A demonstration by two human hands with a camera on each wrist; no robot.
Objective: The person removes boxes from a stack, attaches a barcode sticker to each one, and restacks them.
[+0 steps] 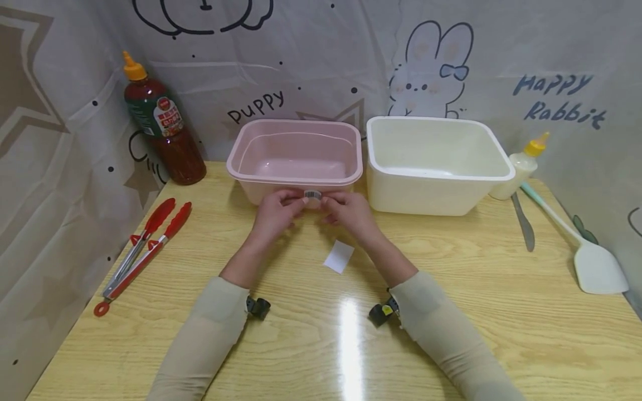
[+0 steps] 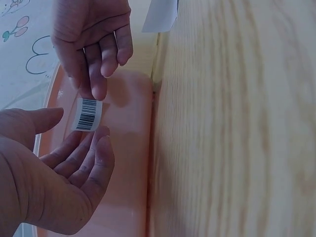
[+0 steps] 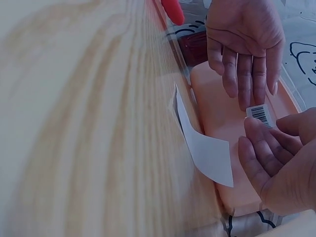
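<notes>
Pink tub at twelve o'clock: your left hand and right hand pinch the barcode sticker; it could crease if pressed unevenly.

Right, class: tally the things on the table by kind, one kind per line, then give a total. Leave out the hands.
Tubs: 2, pink tub and white tub
Bottles: 2, sauce bottle and white squeeze bottle
Utensils: 3, red tongs, knife, spatula
Paper items: 2, barcode sticker and backing paper
Total: 9
</notes>
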